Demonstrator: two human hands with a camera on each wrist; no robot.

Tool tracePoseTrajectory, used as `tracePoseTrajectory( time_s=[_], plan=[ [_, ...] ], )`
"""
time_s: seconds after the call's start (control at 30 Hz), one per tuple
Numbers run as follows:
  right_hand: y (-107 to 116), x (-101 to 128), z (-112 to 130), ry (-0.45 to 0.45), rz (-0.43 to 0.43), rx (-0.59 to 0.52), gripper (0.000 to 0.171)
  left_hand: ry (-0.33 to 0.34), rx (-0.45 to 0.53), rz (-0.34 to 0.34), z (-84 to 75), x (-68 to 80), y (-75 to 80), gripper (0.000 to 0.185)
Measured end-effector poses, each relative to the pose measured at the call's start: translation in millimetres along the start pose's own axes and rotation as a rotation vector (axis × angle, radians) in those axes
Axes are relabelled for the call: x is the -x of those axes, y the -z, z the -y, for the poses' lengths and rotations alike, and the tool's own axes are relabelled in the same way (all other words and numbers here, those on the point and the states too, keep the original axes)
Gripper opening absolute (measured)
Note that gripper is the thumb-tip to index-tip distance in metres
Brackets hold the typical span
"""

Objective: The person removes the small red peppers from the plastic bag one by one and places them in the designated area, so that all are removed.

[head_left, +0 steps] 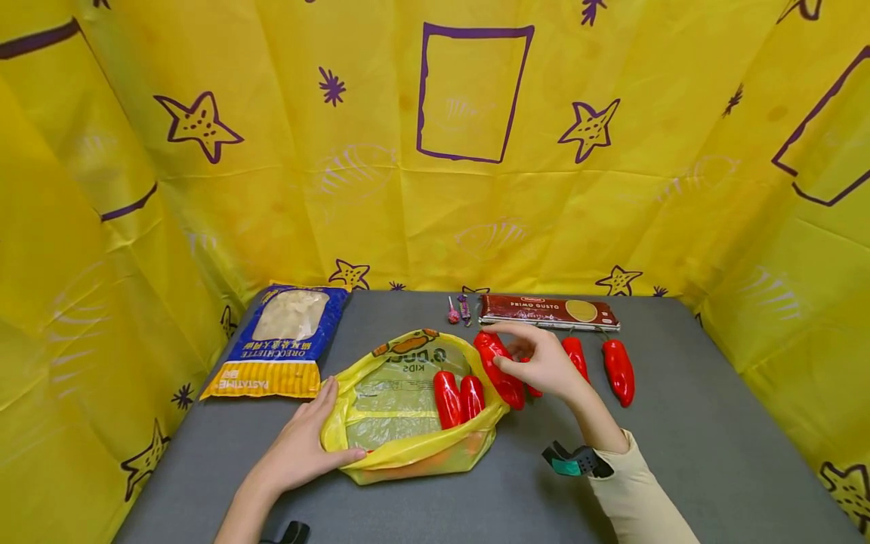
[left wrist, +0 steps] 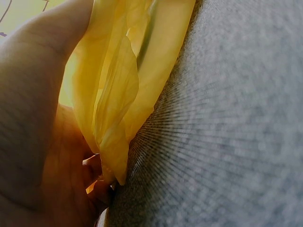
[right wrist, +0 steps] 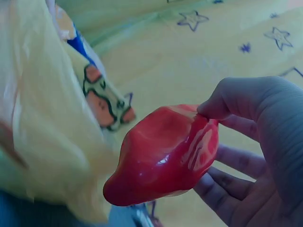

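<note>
My left hand (head_left: 306,434) holds the left rim of a yellow plastic bag (head_left: 421,455), thumb along its front edge. In the left wrist view, the fingers (left wrist: 97,196) curl by the gathered film. The bag's mouth gapes upward; two red peppers (head_left: 447,400) stand inside at its right. My right hand (head_left: 547,364) pinches another shiny red pepper (head_left: 499,370) between thumb and fingers, at the bag's right rim. The right wrist view shows this pepper (right wrist: 161,156) pointing toward the bag. Partly hidden behind that hand is one more red pepper (head_left: 533,391).
Two red peppers lie on the grey table to the right, the outer pepper (head_left: 618,372) fully visible. A brown Primo Gusto pasta pack (head_left: 550,311) and two small wrapped candies (head_left: 464,310) lie at the back. A blue-and-yellow orecchiette bag (head_left: 282,340) is at left.
</note>
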State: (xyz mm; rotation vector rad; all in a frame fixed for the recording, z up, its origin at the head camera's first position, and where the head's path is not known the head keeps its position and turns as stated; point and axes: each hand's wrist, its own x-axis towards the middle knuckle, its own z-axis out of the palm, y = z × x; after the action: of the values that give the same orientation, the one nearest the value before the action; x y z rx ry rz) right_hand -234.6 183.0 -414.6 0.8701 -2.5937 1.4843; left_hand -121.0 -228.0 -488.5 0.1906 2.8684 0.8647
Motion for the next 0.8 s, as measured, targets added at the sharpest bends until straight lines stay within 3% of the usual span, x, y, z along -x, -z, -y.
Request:
tracePoseTrajectory(
  time_s=[0.57,0.8],
  plan=[
    [72,66,-54,-0.221,-0.251,0.112,0.045,0.000,-0.012,-0.008,1.3,-1.0,-1.2,0.133],
    [99,86,-76,-0.322,-0.290,0.157,0.046,-0.001,-0.008,-0.008,1.4,-0.9,-1.6,0.133]
  ],
)
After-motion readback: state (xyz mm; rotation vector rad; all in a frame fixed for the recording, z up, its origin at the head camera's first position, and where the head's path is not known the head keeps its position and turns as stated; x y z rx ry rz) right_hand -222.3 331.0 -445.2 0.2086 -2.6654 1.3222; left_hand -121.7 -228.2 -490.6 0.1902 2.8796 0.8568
